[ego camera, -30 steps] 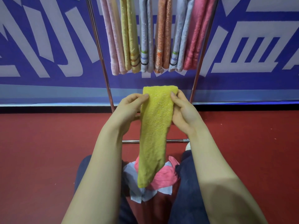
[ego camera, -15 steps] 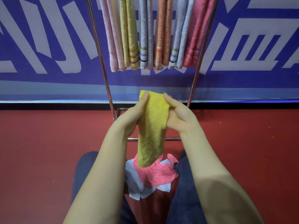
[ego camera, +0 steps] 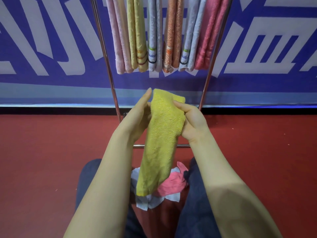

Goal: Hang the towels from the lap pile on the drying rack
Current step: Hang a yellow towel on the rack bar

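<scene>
One yellow towel (ego camera: 161, 143): held up between both hands, above the lap and in front of the rack's lower bar.
Long axis: near vertical. The upper end points up and slightly right toward the rack, and the lower end hangs down-left over the lap.
Right hand (ego camera: 190, 121): fingers curled round the towel's right edge, gripping it.
Left hand (ego camera: 137, 121): fingers straight and laid along the left edge. The thumb is hidden.
Lap pile (ego camera: 173, 184): one pink towel crumpled on top of one pale blue towel (ego camera: 149, 201), between the thighs in dark trousers (ego camera: 202, 194). Contact with the yellow towel cannot be told.
Drying rack (ego camera: 103, 42): metal poles. It carries six hung towels (ego camera: 154, 40), folded side by side: pale pink, yellow, pale blue, orange, pale blue, deep pink.
Surroundings: red floor (ego camera: 51, 152); blue-and-white patterned wall (ego camera: 51, 40) behind the rack.
</scene>
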Demonstrator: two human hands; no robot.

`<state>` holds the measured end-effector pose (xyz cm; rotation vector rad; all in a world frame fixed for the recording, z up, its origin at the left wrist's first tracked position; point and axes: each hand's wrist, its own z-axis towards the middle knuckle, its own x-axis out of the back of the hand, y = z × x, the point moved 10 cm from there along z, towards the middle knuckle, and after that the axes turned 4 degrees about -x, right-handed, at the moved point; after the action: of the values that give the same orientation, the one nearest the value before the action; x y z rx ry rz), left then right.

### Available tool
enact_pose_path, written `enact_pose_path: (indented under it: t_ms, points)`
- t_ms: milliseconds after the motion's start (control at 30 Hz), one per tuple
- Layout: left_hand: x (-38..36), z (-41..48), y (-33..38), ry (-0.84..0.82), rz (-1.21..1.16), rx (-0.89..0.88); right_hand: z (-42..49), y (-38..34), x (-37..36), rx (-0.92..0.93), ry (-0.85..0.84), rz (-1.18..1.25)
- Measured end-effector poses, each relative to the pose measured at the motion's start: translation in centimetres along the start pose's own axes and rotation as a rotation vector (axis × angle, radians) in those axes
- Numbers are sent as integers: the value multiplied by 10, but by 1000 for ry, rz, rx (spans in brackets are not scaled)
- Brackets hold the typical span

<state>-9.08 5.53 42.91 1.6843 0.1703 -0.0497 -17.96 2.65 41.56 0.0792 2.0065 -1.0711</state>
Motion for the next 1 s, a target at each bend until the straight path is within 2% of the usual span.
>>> enact_pose_path:
  t_ms: [267,400,467,533,600,667,700,767,867,933,1000]
  points:
    - [-5,-1,11,-37,10,-44,-9,-18,2,33,26,-84]
    - [6,-2,22,58,-27,-111,-8,-26,6,148,-16,-22]
    - [9,-2,27,62,11,-125,-11,-31,13,186,5,-136]
    - [11,-4,39,69,65,-156,-17,-32,23,164,118,-405]
    - [10,-6,50,64,126,-184,-25,-39,44,125,373,-649]
    - [3,-8,58,27,162,-205,-33,-56,65,220,619,-747]
    - [1,-9,60,7,171,-210,-36,-65,65,320,662,-748]
    - [-4,-12,64,-35,219,-208,-35,-73,51,456,563,-728]
    - [-13,-16,62,-113,306,-187,-28,-64,12,469,218,-748]
    - [-15,-18,59,-156,358,-178,-23,-50,-9,386,32,-784]
    - [-14,-21,58,-189,431,-167,-19,-35,-20,261,-56,-839]
